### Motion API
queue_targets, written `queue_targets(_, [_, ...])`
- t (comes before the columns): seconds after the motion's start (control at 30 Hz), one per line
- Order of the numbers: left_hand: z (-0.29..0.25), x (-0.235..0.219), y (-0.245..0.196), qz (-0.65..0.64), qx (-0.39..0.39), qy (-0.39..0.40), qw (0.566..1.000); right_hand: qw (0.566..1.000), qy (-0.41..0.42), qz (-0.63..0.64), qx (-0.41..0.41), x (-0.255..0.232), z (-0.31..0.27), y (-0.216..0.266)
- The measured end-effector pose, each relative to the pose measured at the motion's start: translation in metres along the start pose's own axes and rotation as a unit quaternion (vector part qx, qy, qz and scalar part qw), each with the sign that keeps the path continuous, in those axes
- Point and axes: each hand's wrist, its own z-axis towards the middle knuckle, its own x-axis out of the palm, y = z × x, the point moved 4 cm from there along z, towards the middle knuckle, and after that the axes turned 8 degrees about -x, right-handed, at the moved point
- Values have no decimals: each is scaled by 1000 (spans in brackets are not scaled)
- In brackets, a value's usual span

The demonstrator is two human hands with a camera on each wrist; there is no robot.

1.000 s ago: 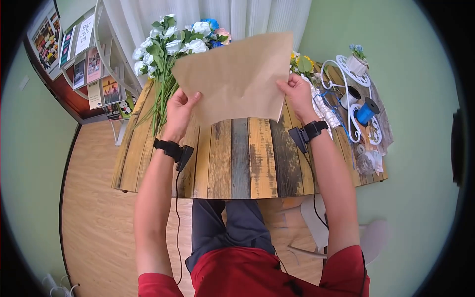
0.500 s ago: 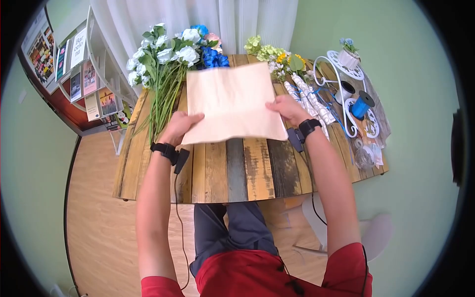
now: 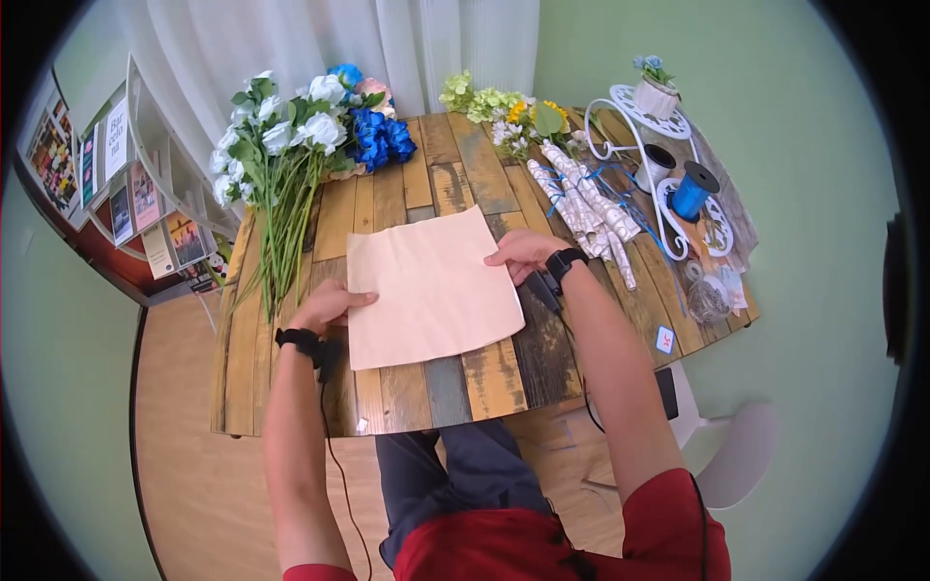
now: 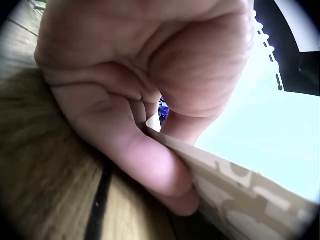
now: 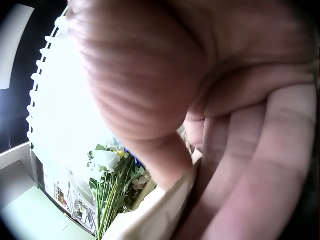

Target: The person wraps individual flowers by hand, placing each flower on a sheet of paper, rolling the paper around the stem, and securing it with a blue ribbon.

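Observation:
A sheet of light brown wrapping paper (image 3: 426, 290) lies low over the middle of the wooden table (image 3: 407, 412). My left hand (image 3: 331, 305) pinches its left edge, thumb on top and fingers underneath. At the right edge, my right hand (image 3: 525, 254) grips the paper in the same way. The left wrist view shows a pale pattern on the underside of the paper (image 4: 240, 185), with the left fingers (image 4: 155, 165) close over the boards. In the right wrist view the paper's edge (image 5: 165, 210) runs between thumb and curled fingers.
White roses (image 3: 276, 136) with long stems and blue flowers (image 3: 383, 138) lie at the back left. On the right are patterned paper rolls (image 3: 586, 208), yellow flowers (image 3: 552, 116), a white metal stand (image 3: 620, 136), a blue ribbon spool (image 3: 694, 191) and a small card (image 3: 665, 339).
Both hands have brought the paper down and toward the body, from raised and tilted to nearly flat over the table. The flowers and rolls behind it have come into view.

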Motion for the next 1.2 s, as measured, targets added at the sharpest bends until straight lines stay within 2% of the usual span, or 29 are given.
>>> queue_targets(0.03, [1, -3, -4, 2, 1, 2, 1000, 1000, 21, -6, 22, 1, -3, 7])
queue_targets(0.1, [2, -10, -4, -63, -57, 25, 996, 998, 43, -13, 45, 1, -6, 9])
queue_targets(0.17, [13, -16, 2, -58, -46, 16, 997, 995, 86, -43, 24, -1, -3, 7])
queue_targets(0.23, [16, -19, 3, -54, -37, 6, 998, 995, 86, -40, 22, -4, 0, 5])
queue_targets(0.37, [24, -23, 7, -36, -17, 58, 997, 994, 110, -15, 16, -11, 5, 5])
queue_targets(0.4, [24, -21, 5, -32, -10, 76, 997, 995, 95, -12, 15, -12, 5, 5])
queue_targets(0.63, [16, -18, -5, -39, -40, 66, 996, 997, 72, -20, 33, -11, 6, 11])
queue_targets(0.7, [16, -18, -5, -15, -25, 61, 998, 998, 54, -27, 25, -10, 2, 15])
queue_targets(1.0, [15, -19, -5, -30, -19, 73, 997, 998, 53, 14, 14, -12, 4, 10])
queue_targets(1.2, [14, -18, -7, -25, -18, 76, 997, 994, -9, 110, -18, -11, 4, 7])
